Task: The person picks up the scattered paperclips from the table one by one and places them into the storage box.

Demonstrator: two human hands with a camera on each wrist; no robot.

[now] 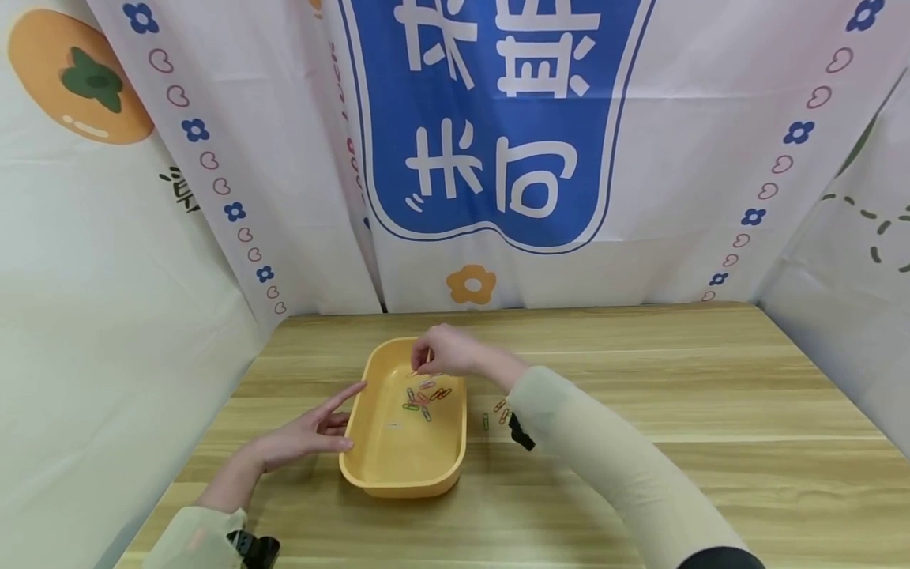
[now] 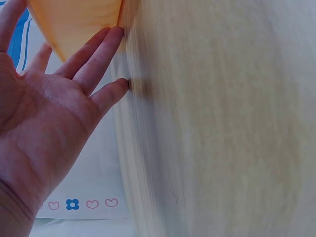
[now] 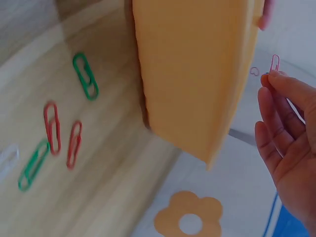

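Note:
A yellow plastic tray (image 1: pixel 405 490) stands on the table, with several colored paper clips (image 1: pixel 424 397) scattered over its floor. Spread along its left side, my left hand (image 1: pixel 306 436) touches the rim with thumb and forefinger; the other fingers reach against the outer wall (image 2: pixel 79 22), palm facing the camera. Over the far right part of the tray, my right hand (image 1: pixel 451 350) pinches a pinkish-red paper clip (image 3: pixel 275 63) between thumb and forefinger. The clip's lower end is hidden by the fingertips.
Right of the tray, loose paper clips lie on the wooden table (image 1: pixel 640 474): green ones (image 3: pixel 85 75), red ones (image 3: pixel 74 144) and a white one (image 3: pixel 7 160). My right forearm passes above some of them. A printed curtain (image 1: pixel 675 197) hangs behind the table's far edge.

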